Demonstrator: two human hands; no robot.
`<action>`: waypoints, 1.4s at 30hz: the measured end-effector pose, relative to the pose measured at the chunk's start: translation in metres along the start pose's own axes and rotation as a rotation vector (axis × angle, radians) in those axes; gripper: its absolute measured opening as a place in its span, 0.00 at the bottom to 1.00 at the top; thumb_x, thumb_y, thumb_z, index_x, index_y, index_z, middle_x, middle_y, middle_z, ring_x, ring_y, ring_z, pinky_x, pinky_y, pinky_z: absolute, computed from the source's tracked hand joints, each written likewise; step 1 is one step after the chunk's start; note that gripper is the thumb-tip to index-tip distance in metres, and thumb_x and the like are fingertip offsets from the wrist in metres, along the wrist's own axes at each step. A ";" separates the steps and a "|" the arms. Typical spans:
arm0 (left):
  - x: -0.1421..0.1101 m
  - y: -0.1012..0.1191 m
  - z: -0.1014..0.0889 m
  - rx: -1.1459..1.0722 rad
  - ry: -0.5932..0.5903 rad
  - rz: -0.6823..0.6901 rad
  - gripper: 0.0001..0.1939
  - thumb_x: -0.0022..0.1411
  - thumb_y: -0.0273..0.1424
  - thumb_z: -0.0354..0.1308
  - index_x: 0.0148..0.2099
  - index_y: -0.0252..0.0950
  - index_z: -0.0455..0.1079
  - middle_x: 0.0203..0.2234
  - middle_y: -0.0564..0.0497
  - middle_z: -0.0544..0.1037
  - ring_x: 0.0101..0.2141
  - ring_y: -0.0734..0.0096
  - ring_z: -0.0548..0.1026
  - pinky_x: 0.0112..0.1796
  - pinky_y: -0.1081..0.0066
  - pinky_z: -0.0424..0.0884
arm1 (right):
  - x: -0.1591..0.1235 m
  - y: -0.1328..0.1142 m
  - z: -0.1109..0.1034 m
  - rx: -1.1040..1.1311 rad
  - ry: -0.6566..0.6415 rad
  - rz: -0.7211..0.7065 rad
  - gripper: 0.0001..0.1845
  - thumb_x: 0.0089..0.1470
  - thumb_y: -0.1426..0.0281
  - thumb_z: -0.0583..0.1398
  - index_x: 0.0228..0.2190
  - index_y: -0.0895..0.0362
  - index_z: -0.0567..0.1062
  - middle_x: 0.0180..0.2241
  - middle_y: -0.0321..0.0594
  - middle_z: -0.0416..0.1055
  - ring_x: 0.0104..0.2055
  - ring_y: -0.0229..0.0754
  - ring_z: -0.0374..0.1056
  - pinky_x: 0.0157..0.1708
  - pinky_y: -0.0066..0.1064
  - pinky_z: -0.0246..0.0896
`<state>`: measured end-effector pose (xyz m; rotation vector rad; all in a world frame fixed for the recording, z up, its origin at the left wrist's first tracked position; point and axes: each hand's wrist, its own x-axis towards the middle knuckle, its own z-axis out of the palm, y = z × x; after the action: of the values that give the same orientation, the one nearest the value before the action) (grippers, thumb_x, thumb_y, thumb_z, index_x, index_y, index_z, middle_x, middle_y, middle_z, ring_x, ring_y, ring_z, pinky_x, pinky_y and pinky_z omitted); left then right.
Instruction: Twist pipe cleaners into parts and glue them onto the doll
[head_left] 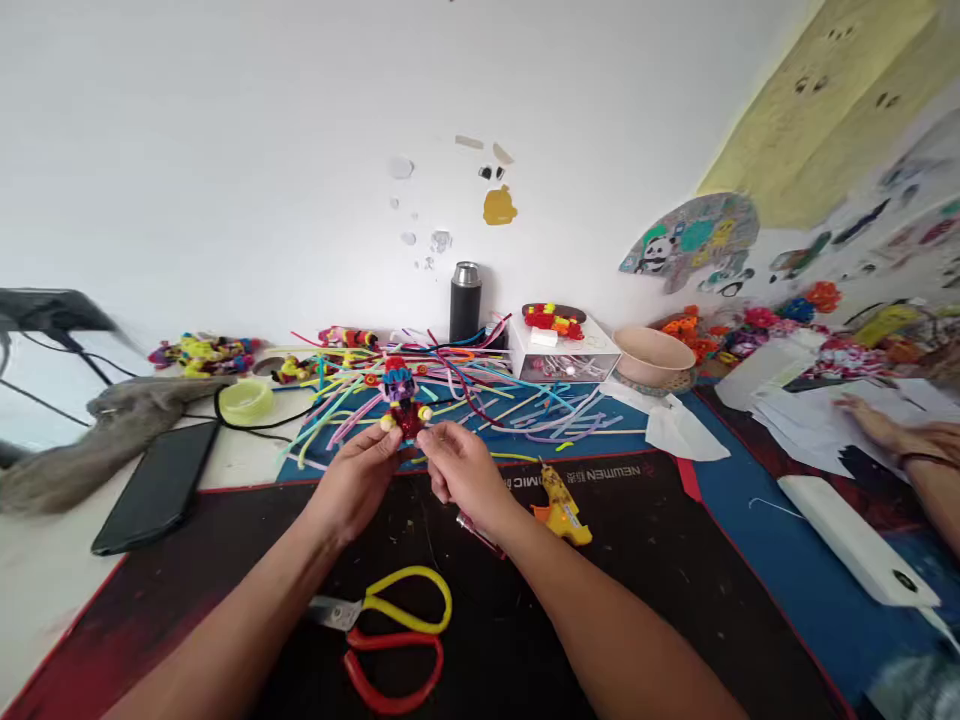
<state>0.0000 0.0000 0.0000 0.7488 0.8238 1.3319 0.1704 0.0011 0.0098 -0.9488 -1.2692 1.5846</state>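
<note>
Between my two hands, upright over the dark mat, is a small pipe-cleaner doll (402, 392) with a red and blue top, a purple face and a dark red body. My left hand (361, 470) pinches its lower left side. Fingers of my right hand (463, 470) close on its lower right side. Below my hands lie scissors (405, 628) with one yellow and one red handle. A yellow glue gun (562, 508) rests right of my right hand. Partly hidden under my right wrist is a thin pinkish object (480, 535) I cannot make out.
Behind the doll, loose pipe cleaners (517, 410) spread along the wall, with a black thermos (466, 302), a white box (562, 350) and a bowl (654, 355). A phone (157, 487) lies left. At right, another person's hand (874, 425) touches papers near a white device (855, 540).
</note>
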 end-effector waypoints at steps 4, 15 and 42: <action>-0.001 -0.001 0.002 -0.029 -0.015 0.032 0.17 0.53 0.40 0.83 0.39 0.33 0.87 0.44 0.40 0.89 0.49 0.50 0.83 0.54 0.57 0.77 | -0.001 0.000 0.001 -0.003 -0.015 0.009 0.29 0.59 0.40 0.66 0.35 0.52 0.67 0.16 0.21 0.62 0.14 0.32 0.55 0.16 0.26 0.46; -0.006 -0.001 0.006 -0.070 -0.118 -0.022 0.11 0.56 0.34 0.82 0.38 0.35 0.87 0.40 0.43 0.89 0.38 0.60 0.82 0.42 0.65 0.78 | -0.001 -0.002 0.002 0.200 -0.111 0.063 0.31 0.53 0.40 0.71 0.39 0.54 0.75 0.16 0.23 0.64 0.13 0.32 0.55 0.14 0.27 0.38; 0.000 -0.010 0.002 -0.228 -0.129 -0.106 0.13 0.64 0.39 0.76 0.43 0.34 0.84 0.41 0.44 0.85 0.45 0.56 0.81 0.50 0.60 0.79 | -0.004 0.000 0.006 0.284 -0.083 0.091 0.29 0.52 0.44 0.74 0.32 0.55 0.74 0.16 0.21 0.56 0.15 0.30 0.51 0.15 0.27 0.38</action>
<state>0.0067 -0.0004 -0.0070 0.5963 0.5895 1.2438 0.1660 -0.0045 0.0107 -0.7764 -1.0320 1.8341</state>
